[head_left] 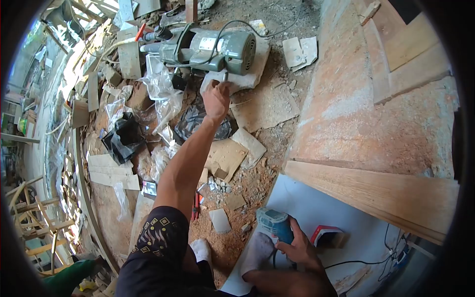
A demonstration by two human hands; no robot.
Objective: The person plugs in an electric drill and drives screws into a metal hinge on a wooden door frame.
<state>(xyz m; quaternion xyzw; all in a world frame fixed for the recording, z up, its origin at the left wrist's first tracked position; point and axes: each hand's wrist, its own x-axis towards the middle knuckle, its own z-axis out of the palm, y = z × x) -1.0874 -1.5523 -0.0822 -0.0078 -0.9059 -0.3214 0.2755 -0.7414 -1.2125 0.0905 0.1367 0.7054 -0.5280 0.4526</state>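
Stretched far forward, my left hand (pixel 216 100) has its fingers curled at a small metallic part (pixel 225 77) under the edge of a grey-green motor pump (pixel 232 51). What it pinches there is too small to make out. The pump lies on a pale slab (pixel 260 64). Low on the right, my right hand (pixel 301 245) is wrapped round a blue-teal power tool (pixel 274 223), which is held above a light grey board (pixel 297 200). A dark cable hangs below the tool.
A red-and-black object (pixel 327 236) lies on the board near wooden planks (pixel 376 193). Red-handled pliers (pixel 196 205), plastic bags (pixel 166 99), a black bag (pixel 124 138), cardboard (pixel 225 158) and rubble cover the ground. A thin cable runs across the board.
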